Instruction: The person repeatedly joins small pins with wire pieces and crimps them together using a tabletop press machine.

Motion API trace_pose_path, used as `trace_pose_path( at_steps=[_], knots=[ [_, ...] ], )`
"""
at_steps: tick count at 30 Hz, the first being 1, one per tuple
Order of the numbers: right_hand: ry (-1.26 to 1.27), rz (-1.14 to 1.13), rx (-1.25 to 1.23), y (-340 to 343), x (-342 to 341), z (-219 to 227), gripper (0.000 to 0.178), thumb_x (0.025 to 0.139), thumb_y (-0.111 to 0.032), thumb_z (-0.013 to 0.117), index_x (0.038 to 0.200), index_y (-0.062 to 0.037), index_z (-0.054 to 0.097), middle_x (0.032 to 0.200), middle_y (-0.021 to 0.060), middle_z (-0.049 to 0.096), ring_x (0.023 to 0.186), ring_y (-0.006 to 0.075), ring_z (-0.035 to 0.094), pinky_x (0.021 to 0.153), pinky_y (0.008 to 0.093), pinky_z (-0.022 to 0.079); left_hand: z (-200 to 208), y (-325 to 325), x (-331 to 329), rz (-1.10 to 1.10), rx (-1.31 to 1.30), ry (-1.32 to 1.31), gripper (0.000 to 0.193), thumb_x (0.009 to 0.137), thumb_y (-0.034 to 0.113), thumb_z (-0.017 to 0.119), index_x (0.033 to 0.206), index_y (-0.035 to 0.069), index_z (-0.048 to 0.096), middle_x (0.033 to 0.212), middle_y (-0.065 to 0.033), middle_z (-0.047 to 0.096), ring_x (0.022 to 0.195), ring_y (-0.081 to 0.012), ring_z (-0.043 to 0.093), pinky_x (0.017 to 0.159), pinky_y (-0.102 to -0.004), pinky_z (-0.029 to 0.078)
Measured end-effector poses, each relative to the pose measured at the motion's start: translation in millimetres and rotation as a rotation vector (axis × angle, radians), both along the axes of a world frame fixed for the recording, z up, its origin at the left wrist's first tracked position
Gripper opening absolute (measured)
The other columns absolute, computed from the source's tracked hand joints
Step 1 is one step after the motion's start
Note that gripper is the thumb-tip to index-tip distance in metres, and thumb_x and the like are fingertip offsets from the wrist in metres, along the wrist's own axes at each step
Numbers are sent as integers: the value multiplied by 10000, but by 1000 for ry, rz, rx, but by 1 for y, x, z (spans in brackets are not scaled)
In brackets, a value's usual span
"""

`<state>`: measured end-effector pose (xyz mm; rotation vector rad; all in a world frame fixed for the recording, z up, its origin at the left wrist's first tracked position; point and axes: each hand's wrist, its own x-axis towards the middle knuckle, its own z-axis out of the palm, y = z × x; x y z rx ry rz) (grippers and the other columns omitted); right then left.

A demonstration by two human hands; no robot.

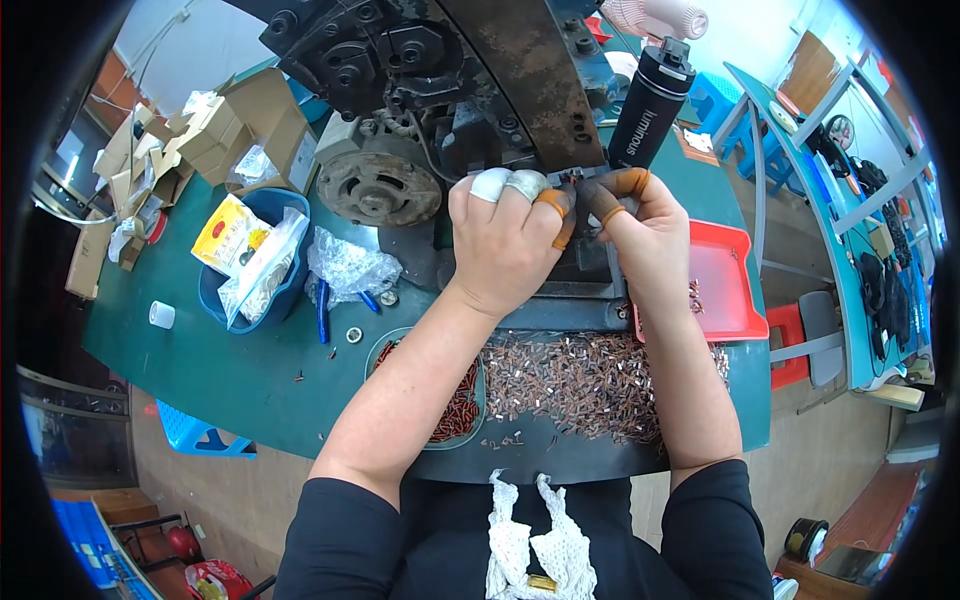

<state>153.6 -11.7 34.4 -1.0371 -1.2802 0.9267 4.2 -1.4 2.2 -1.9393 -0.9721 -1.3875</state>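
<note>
My left hand (510, 235) and my right hand (650, 235) meet at the working point of a dark metal press machine (520, 80). White and orange finger covers sit on the left fingers; the right fingertips wear orange and darkened ones. Both hands are closed in a pinch, fingertips close together, and whatever lies between them is too small to make out. Below my forearms spreads a heap of small copper-brown metal pieces (570, 385). Left of it, partly behind my left forearm, a clear round bowl (481, 405) holds reddish-brown small parts (455, 415).
A red tray (735, 290) with a few small pieces lies beside my right forearm. The black bottle (652, 105) stands behind my right hand. To the left are a blue bin (215, 300) with packets, crumpled plastic (345, 265), a blue-handled tool (322, 310) and cardboard boxes (215, 140).
</note>
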Motion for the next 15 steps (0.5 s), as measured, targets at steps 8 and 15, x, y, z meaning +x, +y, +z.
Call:
trace_pose_path(
  at_steps=[8, 15],
  knots=[
    [-108, -4, -73, -4, 3, 9, 146, 854, -59, 680, 988, -3, 666, 874, 4, 663, 720, 29, 576, 592, 167, 449, -3, 5, -1, 12, 41, 20, 342, 657, 172, 791, 890, 131, 546, 928, -34, 588, 913, -263, 532, 786, -412, 360],
    [-233, 8, 14, 4, 1, -1, 162, 882, -39, 635, 1032, 25, 639, 890, 5, 646, 769, 37, 555, 651, 190, 447, 2, -1, -3, -9, 7, -15, 260, 697, 156, 749, 901, 110, 594, 921, -54, 585, 897, -271, 540, 792, -429, 388]
  ],
)
